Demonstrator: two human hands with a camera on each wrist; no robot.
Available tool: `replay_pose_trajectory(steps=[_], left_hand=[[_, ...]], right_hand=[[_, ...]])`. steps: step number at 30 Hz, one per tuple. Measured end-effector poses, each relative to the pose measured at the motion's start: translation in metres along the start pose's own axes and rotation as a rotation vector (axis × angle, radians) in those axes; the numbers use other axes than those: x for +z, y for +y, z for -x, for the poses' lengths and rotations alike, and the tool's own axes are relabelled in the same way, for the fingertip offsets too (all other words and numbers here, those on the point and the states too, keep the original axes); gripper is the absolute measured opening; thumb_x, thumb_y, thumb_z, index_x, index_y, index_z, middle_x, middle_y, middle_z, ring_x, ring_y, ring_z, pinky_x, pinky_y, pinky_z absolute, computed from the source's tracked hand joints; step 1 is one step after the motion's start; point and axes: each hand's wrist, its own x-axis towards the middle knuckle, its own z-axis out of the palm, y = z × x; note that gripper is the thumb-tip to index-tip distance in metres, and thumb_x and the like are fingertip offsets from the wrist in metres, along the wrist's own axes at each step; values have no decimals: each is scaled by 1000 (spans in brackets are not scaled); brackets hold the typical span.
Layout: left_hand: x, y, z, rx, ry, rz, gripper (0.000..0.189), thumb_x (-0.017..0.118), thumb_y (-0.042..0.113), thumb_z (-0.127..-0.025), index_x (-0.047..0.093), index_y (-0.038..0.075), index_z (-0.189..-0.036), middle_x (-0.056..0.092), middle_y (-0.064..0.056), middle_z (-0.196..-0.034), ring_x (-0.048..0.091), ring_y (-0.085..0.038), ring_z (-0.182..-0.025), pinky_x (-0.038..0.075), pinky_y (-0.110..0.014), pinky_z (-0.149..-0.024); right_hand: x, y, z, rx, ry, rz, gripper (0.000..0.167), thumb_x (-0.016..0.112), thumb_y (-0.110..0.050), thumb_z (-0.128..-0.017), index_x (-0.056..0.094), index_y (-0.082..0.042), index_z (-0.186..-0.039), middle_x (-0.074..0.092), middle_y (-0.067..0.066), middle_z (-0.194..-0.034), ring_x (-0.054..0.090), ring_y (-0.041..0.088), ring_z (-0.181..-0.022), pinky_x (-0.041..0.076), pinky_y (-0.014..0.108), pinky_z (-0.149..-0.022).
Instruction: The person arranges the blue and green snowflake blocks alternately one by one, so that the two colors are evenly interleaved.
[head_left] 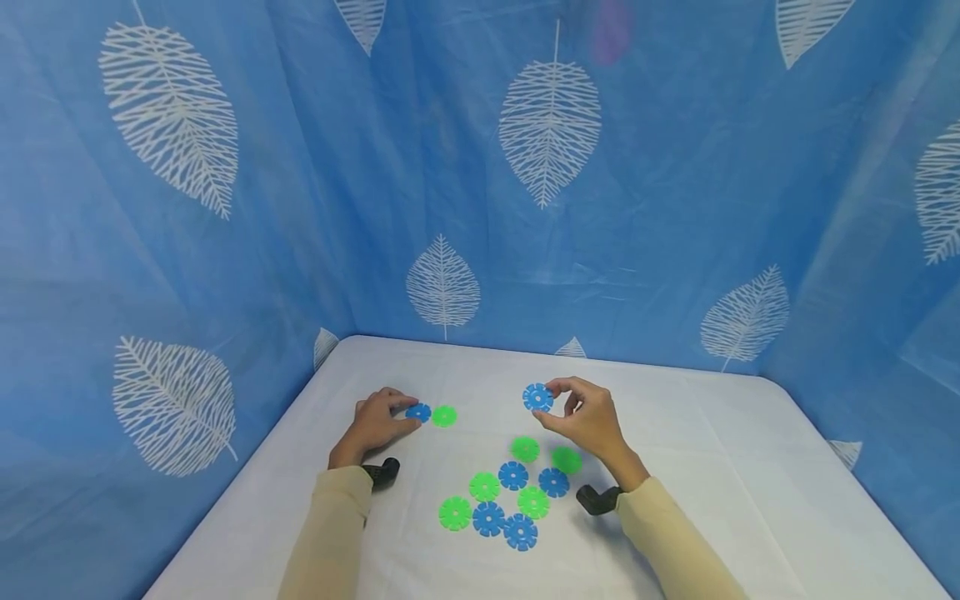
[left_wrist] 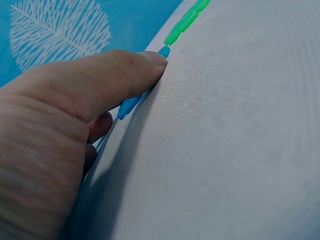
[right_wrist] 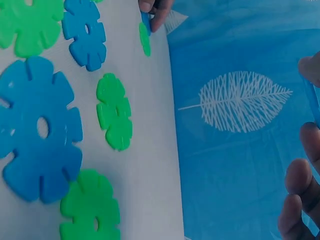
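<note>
My left hand (head_left: 377, 423) pinches a blue notched snowflake disc (head_left: 418, 412) that lies at the tabletop, thumb on the near edge and fingers on the far one. Directly right of it lies a green snowflake disc (head_left: 445, 416), edge to edge with the blue one. Raised above the table, my right hand (head_left: 590, 418) holds another blue snowflake disc (head_left: 537, 397) upright between thumb and index finger. In the right wrist view only a thin strip of that held disc (right_wrist: 313, 100) shows, at the right edge. The left wrist view shows the pinched disc (left_wrist: 131, 104) partly behind the thumb.
Several loose snowflake discs lie grouped nearer the front, among them a green disc (head_left: 455, 513), a blue disc (head_left: 521, 532) and a green disc (head_left: 566, 459) close to my right wrist. A blue leaf-patterned curtain (head_left: 645, 208) surrounds the white table (head_left: 750, 467) at its back and sides.
</note>
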Motion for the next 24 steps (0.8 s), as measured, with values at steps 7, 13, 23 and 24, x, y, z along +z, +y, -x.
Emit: replay_pose_trajectory(steps=[7,13,23,24], left_hand=[[1,-3,3,-19,-7,12,44,80,38,-83,72,24,-124,61,-3,-126,53,-28,-124,27,-50,-103],[-1,-2,3,-9,5,8,44,80,37,-83,72,23,-124,62,-3,-124,54,-27,-123,27,-50,-105],[-3,5,2,0,2,6,43,80,36,-83,72,23,-123,62,-4,-125,53,-28,-124,26,-50,-106],[-3,5,2,-2,1,9,43,80,36,-83,72,23,-123,62,-5,-125,53,-28,-124,26,-50,-106]], right_hand=[[25,0,-9,100,23,1,41,93,-25,-67,75,-15,-102,73,-1,-85,50,2,-55,43,22,-51],[43,-4,-16,152,49,-33,39,92,-27,-68,75,-15,-101,71,-2,-84,50,3,-53,44,24,-51],[66,-4,-15,311,14,-96,36,90,-31,-73,75,-15,-101,71,1,-83,50,6,-49,44,25,-50],[68,-5,-15,317,5,-97,36,89,-32,-73,75,-15,-101,71,1,-84,51,6,-49,44,25,-50]])
